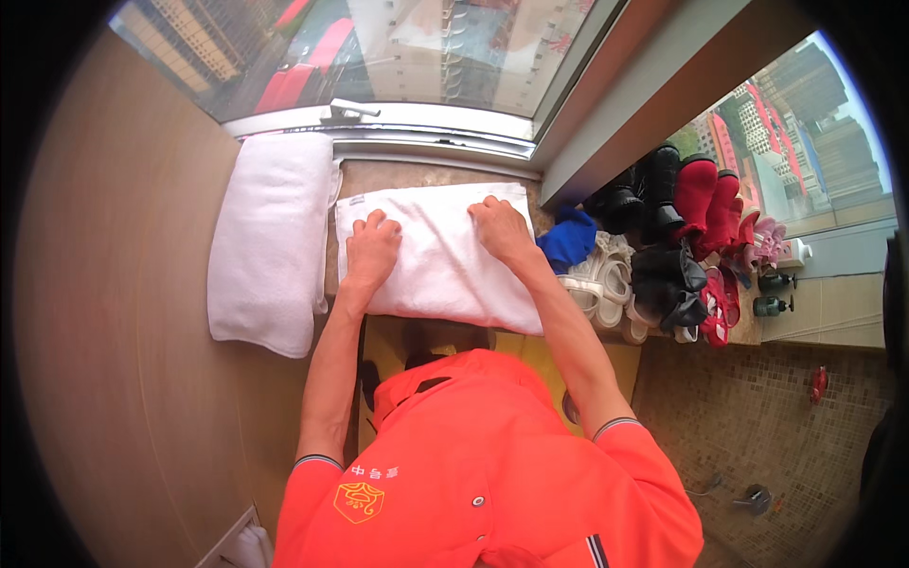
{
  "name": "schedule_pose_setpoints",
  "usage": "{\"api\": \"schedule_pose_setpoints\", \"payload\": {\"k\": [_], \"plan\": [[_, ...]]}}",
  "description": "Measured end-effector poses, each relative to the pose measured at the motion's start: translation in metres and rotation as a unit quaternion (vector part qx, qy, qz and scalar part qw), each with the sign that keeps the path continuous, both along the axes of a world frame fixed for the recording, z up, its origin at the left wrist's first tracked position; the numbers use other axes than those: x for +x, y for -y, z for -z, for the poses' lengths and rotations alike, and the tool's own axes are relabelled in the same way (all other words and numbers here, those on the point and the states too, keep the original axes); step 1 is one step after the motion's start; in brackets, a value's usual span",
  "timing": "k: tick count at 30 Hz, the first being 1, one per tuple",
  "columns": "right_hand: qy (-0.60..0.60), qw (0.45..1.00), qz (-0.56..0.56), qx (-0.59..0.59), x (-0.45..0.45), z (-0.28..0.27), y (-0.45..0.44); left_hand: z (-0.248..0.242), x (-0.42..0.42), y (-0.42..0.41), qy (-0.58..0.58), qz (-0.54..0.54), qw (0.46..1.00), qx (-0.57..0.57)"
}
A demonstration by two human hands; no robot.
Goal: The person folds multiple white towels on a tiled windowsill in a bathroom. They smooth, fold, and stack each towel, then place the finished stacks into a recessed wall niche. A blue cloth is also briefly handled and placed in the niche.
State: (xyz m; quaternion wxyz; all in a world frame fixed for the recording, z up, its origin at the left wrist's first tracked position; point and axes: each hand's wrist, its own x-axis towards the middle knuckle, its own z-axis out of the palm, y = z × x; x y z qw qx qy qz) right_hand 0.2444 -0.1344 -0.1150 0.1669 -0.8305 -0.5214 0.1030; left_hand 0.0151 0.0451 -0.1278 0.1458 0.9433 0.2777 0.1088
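A white towel (437, 273) lies spread on a brown stone window ledge, with a small tag at its upper left corner. My left hand (373, 245) is on its left part, fingers curled into the cloth. Near the upper right corner, my right hand (501, 224) grips the same towel with bent fingers. Creases run through the fabric between and below both hands. The fingertips are partly hidden against the cloth. To the left, a thick folded white towel (273, 241) rests at the end of the ledge, against the wood-toned wall.
A window with a white handle (354, 108) borders the ledge. Blue cloth (568, 238), pale sandals (603, 280), black boots (660, 184) and red boots (696, 188) crowd the right side. Pump bottles (773, 305) stand beyond. A mosaic-tiled area (710, 419) lies at lower right.
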Motion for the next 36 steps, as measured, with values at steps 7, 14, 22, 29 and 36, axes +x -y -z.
{"api": "schedule_pose_setpoints", "payload": {"k": [7,14,22,29,36], "plan": [[0.047,0.996,0.030,-0.076,0.039,0.005,-0.028,-0.008,0.030,-0.060,-0.073,-0.025,0.992,-0.101],[0.129,0.988,-0.045,-0.073,0.057,-0.003,-0.032,-0.015,0.054,-0.086,-0.189,0.030,0.976,-0.100],[0.161,0.962,0.007,0.219,0.071,-0.033,-0.061,-0.040,0.076,-0.118,0.114,-0.064,0.972,0.196],[0.176,0.934,-0.022,0.309,0.080,-0.082,-0.037,-0.084,0.057,-0.117,0.103,-0.033,0.978,0.181],[0.154,0.944,-0.089,0.277,0.047,-0.063,0.005,-0.061,0.009,-0.107,0.114,0.044,0.983,0.140]]}}
